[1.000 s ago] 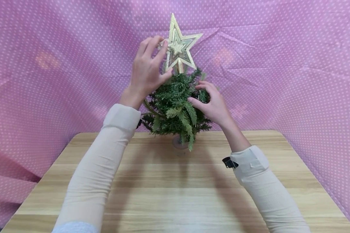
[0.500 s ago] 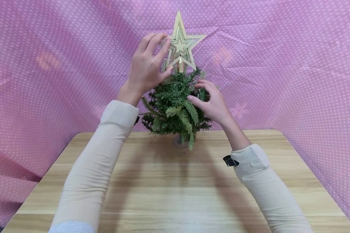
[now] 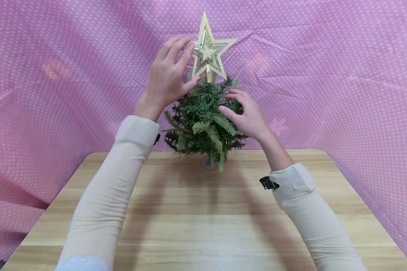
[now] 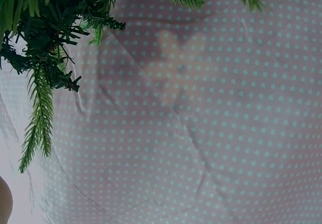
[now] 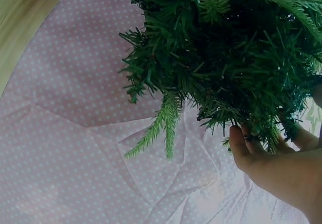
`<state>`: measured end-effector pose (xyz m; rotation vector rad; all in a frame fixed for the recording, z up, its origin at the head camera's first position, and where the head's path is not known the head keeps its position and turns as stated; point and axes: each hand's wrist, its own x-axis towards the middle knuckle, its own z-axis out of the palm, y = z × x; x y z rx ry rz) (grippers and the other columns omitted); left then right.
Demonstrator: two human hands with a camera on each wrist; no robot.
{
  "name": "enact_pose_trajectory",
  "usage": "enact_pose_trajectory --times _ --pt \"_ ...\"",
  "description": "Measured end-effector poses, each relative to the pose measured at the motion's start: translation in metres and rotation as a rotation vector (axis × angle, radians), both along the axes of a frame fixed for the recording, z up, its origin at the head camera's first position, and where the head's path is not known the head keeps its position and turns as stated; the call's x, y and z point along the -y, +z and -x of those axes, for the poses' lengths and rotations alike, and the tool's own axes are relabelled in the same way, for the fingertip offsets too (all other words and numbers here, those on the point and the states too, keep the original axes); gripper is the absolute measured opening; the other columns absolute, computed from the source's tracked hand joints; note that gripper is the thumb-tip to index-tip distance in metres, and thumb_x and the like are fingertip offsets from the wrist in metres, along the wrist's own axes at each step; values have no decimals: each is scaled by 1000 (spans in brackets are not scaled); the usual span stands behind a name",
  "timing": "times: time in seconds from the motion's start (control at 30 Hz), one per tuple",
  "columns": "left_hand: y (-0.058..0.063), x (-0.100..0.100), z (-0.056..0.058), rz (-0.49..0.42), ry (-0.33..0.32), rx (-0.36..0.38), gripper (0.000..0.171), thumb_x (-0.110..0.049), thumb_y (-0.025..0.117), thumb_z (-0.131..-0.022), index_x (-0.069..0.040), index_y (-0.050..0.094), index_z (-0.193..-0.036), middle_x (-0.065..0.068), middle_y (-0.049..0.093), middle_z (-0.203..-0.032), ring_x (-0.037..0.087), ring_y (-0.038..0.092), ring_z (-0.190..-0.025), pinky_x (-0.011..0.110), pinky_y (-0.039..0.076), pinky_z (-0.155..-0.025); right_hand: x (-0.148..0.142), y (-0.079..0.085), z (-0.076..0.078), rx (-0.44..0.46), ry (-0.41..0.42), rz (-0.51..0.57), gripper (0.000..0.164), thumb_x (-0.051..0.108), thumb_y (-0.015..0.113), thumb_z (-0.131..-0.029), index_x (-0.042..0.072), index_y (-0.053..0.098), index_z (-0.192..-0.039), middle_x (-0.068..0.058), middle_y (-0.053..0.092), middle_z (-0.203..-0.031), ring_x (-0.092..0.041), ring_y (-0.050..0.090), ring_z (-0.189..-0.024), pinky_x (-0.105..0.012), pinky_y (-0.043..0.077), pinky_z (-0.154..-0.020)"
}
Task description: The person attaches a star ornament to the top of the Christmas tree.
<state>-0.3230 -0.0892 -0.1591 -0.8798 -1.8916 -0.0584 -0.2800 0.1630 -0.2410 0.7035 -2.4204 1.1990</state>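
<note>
In the head view a gold star tree topper (image 3: pixel 207 52) stands on the tip of a small green artificial Christmas tree (image 3: pixel 203 113), leaning slightly left. My left hand (image 3: pixel 167 73) is at the star's left side, fingers spread; fingertips overlap its left point, and whether they touch is hard to tell. The thumb lies near the lower left point. My right hand (image 3: pixel 249 113) is at the tree's upper right, fingers bent loosely with a wide gap to the thumb. In the right wrist view its fingers (image 5: pixel 241 151) reach the branches (image 5: pixel 236 73).
The tree's clear round base (image 3: pixel 209 163) stands near the far edge of a wooden table (image 3: pixel 210 218). Behind hangs a pink dotted cloth (image 3: pixel 325 75). Light green sprigs (image 4: pixel 37 118) stick out in the left wrist view.
The star tipped upright from a left tilt, then leaned back slightly left. My left hand moved a little left. The right hand stays beside the branches, with its thumb and fingers shifted slightly.
</note>
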Motion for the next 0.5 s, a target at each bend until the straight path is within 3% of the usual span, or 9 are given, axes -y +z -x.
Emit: enact_pose_trajectory --times 0.33,0.5 --pt "-2 2 -2 -21 13 38 70 -35 76 -90 4 52 -142 20 44 -153 33 35 -145 33 14 -124 -7 6 0 -11 4 -80 64 43 63 -98 7 49 -149 -8 36 -161 -29 29 -148 -57 20 -120" --pt "-7 8 -5 -61 11 58 68 -35 75 -91 5 52 -142 21 46 -152 33 35 -146 34 14 -124 -14 5 -3 -17 6 -68 68 41 64 -98 7 43 -153 -11 34 -162 -31 32 -147 -55 35 -114"
